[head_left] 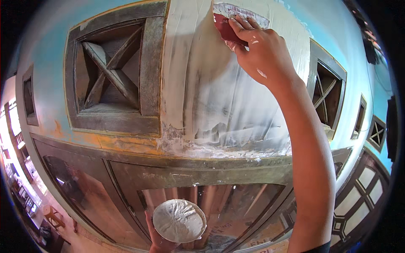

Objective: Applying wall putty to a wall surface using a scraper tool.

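High on the wall, my right hand [263,52] presses a dark red flexible putty spreader [230,30] flat against the surface. White putty smears its upper edge, and a few specks of it stick to my hand. Below it the wall patch [236,92] carries streaky off-white filler over grey and pale blue paint. Low in front of me, my left hand [160,240] is wrapped round the underside of a round bowl [179,220] of creamy white putty. Most of its fingers are hidden behind the bowl.
A brown wooden vent frame with crossed slats [114,67] sits left of the patch; a similar vent [327,90] is on the right. Beneath runs a wooden door lintel [202,170] above glazed door panels. A stool [52,216] stands on the floor at far left.
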The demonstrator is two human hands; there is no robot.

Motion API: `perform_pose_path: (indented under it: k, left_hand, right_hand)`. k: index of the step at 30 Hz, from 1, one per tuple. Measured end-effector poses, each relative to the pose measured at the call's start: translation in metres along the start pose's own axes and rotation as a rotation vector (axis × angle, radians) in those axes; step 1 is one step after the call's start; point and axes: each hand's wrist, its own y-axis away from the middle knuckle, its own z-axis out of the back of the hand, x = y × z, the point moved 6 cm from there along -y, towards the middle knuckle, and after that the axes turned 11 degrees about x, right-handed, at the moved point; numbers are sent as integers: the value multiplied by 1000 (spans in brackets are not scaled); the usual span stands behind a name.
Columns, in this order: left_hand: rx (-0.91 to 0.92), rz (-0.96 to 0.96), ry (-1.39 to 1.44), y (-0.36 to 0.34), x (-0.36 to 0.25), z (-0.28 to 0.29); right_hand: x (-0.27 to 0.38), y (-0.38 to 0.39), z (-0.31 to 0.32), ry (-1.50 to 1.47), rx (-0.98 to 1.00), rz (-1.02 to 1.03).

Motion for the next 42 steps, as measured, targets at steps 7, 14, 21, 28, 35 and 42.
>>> perform_pose_path:
  k: [7, 14, 21, 28, 35, 42]
  left_hand:
    - [247, 187, 299, -8, 18, 2]
    - [395, 181, 295, -8, 18, -1]
    - [177, 88, -274, -10, 22, 7]
    - [163, 74, -325, -7, 29, 0]
    - [260, 137, -271, -5, 31, -4]
    - [281, 143, -191, -4, 36, 13]
  right_hand:
    - [10, 9, 2, -33, 77, -42]
    - [21, 21, 8, -103, 85, -55]
    - [40, 53, 6, -152, 89, -10]
    - [69, 95, 6, -284, 161, -39]
    - [97, 146, -1, -309, 225, -79]
    - [127, 192, -3, -346, 300, -93]
